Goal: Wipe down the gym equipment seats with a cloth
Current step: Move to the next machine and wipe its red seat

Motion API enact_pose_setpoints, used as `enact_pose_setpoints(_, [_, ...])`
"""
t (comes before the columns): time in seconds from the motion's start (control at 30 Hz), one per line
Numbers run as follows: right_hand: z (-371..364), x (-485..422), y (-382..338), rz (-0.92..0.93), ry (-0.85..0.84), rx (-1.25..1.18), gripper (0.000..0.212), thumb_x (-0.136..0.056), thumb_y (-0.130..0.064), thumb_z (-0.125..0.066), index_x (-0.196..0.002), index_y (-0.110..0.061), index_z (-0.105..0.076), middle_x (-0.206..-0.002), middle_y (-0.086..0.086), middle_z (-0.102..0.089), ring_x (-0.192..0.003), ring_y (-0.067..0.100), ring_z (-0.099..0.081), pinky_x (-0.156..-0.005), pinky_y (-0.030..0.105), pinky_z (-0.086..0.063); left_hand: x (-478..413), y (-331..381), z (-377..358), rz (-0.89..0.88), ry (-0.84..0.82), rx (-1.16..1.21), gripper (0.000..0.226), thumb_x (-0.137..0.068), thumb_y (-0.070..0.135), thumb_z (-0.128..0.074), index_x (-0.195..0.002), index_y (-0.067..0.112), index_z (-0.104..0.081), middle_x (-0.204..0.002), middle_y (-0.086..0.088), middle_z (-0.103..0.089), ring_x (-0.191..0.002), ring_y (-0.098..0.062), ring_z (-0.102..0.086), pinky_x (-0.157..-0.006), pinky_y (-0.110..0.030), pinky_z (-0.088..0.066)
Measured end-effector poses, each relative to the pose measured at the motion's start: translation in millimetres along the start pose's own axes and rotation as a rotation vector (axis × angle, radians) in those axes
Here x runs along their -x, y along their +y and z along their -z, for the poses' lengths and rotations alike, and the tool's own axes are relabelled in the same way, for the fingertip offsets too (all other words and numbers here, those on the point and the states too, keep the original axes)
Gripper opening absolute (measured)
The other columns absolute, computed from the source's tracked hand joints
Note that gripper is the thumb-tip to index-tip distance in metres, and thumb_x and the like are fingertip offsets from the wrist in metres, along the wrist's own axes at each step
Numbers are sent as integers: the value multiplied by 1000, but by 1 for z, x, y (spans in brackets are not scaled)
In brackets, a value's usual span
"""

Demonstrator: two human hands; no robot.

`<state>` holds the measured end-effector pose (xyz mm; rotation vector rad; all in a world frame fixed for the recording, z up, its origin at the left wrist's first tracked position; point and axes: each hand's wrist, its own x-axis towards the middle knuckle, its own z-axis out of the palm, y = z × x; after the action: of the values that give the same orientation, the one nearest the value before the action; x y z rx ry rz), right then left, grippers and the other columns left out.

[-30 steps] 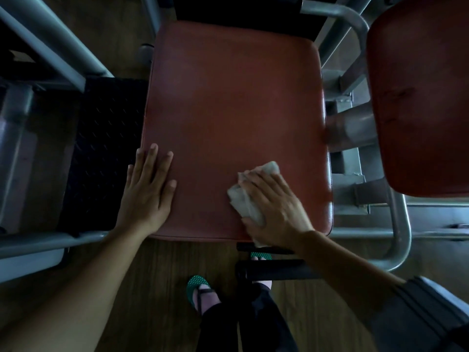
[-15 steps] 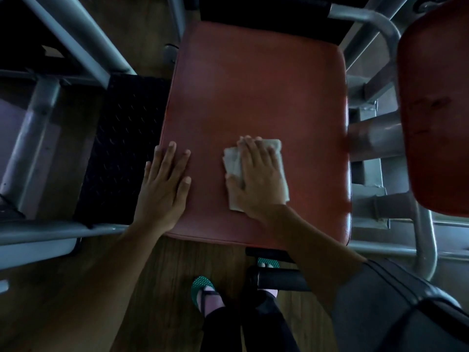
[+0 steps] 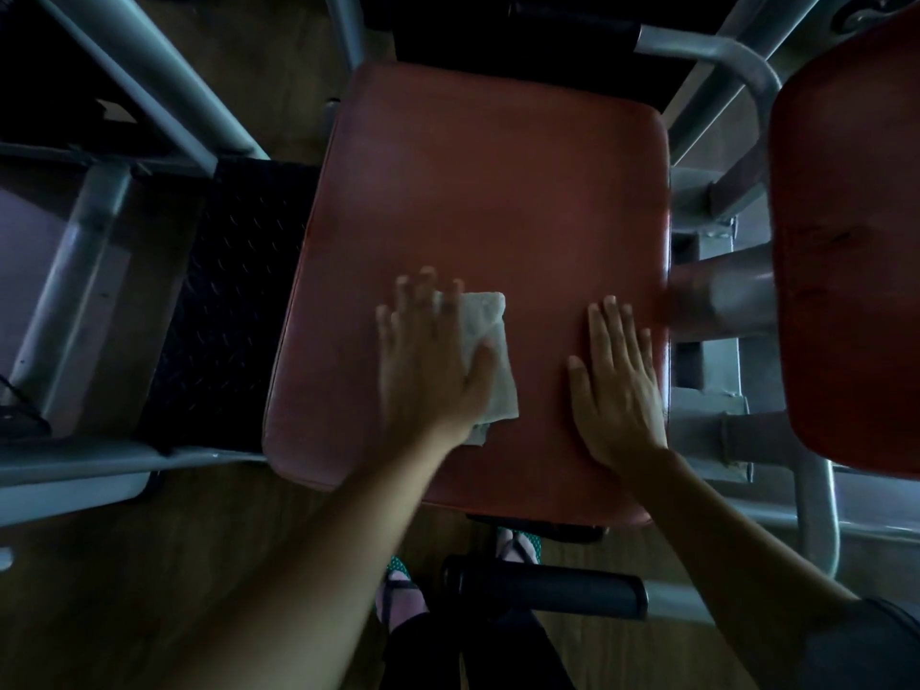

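On seat (image 3: 478, 191), left hand (image 3: 430, 363) presses cloth (image 3: 490, 336) — right hand (image 3: 617, 390) near right edge.

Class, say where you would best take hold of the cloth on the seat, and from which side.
Pinch the cloth by its free right-hand edge, coming from the right and above. It lies flat on the seat, and the left hand covers its left part, so only that strip is bare.
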<state>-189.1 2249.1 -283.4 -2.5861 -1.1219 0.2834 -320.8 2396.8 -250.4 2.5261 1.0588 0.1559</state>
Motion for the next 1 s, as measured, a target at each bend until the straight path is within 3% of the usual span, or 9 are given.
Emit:
enact_pose_setpoints(0.17, [-4, 0, 3, 28, 5, 22, 64, -95, -39, -22, -150, -7, -21, -159, 11, -14, -147, 21, -4, -120, 35, 3, -4, 17, -26, -50, -90, -311, 66, -91, 63, -27, -149, 32, -23, -156, -7, -25, -145, -36, -10, -111, -64, -1])
enact_pose_setpoints(0.3, [-6, 1, 4, 37, -3, 17, 64, -95, -39, -23, -150, -6, -21, -159, 12, -14, -147, 22, -3, -119, 32, 6, 15, 10, -17, -124, -114, -329, 66, -90, 66, -28, -148, 35, -23, -157, -3, -25, -145, -34, -14, -107, -70, -7])
enact_pose_setpoints(0.43, [-5, 1, 2, 15, -2, -4, 64, -95, -38, -24, -149, -4, -23, -158, 13, -16, -147, 24, -6, -120, 40, -2, 42, -25, -3, -149, -118, -335, 64, -89, 67, -34, -146, 37, -31, -156, -8, -26, -143, -35, -21, -105, -70, -16])
enact_pose_setpoints(0.57, [-8, 7, -20, 82, -49, -1, 63, -96, -37, -26, -149, -5, -23, -158, 13, -17, -147, 24, -6, -120, 42, -4, 35, -62, 14, 81, -61, -375, 69, -85, 70, -35, -147, 40, -27, -154, -24, -23, -141, -41, -23, -107, -67, -18])
enact_pose_setpoints(0.7, [-14, 13, -62, 181, -108, -69, 61, -97, -37, -27, -150, -8, -21, -159, 8, -14, -148, 19, -1, -120, 35, 3, 25, -83, 23, 252, -9, -362, 73, -83, 71, -34, -147, 39, -21, -147, -23, -32, -135, -39, -32, -106, -66, -22])
enact_pose_setpoints(0.83, [-17, 18, -101, 247, -155, -136, 60, -99, -40, -24, -152, -12, -17, -160, 3, -11, -148, 13, 2, -119, 28, 6, 24, -94, 26, 430, 58, -250, 76, -80, 71, -41, -145, 38, -21, -134, -19, -44, -119, -36, -44, -97, -55, -37])
enact_pose_setpoints(0.93, [-16, 22, -125, 282, -176, -179, 60, -98, -42, -22, -150, -13, -23, -158, 4, -20, -147, 14, -6, -118, 25, 2, 29, -96, 31, 548, 56, -168, 77, -79, 71, -43, -144, 38, -19, -122, -19, -50, -109, -34, -48, -89, -50, -40])
enact_pose_setpoints(1.0, [-15, 26, -137, 298, -181, -185, 59, -97, -42, -23, -147, -12, -31, -154, 6, -30, -146, 18, -16, -118, 29, -6, 35, -99, 35, 609, 52, -103, 76, -80, 71, -43, -144, 37, -20, -117, -17, -54, -105, -33, -50, -86, -47, -40])
